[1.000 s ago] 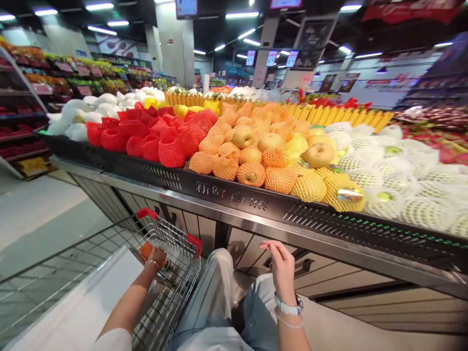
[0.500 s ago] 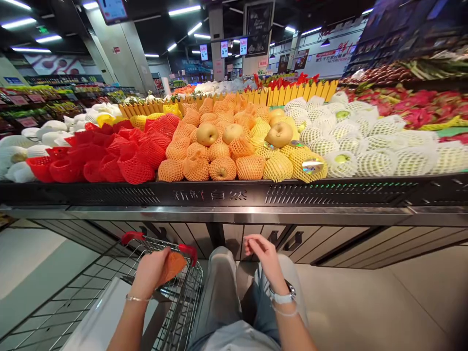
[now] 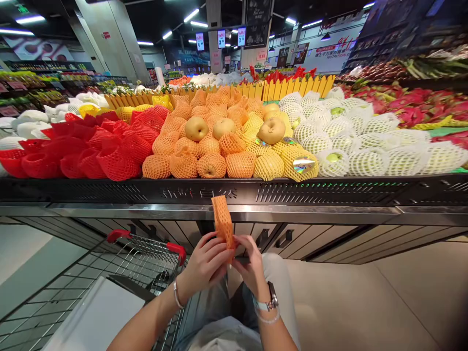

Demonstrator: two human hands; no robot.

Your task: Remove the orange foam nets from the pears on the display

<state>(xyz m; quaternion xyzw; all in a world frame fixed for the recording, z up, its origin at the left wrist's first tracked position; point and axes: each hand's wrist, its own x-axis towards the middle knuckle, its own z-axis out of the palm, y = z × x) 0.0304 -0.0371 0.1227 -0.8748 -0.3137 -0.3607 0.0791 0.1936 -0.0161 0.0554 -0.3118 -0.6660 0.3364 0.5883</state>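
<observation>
An orange foam fruit net [image 3: 223,219], flattened and without fruit in it, stands up between my hands in front of the display's edge. My left hand [image 3: 210,261] is closed on its lower part, fingers laid across it. On the other side, my right hand [image 3: 252,263] pinches the same lower end between thumb and fingers. Beyond them, rows of pears in orange nets [image 3: 212,165] fill the middle of the stand. Three bare pears lie on top: one at the left [image 3: 196,128], one in the middle [image 3: 224,127] and one at the right [image 3: 271,130].
A wire shopping cart [image 3: 146,243] with red corner pieces stands at my left, a white box [image 3: 95,312] inside. The display's black rim and metal ledge [image 3: 329,213] run across in front. Red-netted fruit [image 3: 124,141] lies left, white-netted fruit [image 3: 369,156] right.
My left hand has brought the orange net from over the cart to the middle. My right hand has met it there and taken hold too. The view has shifted slightly.
</observation>
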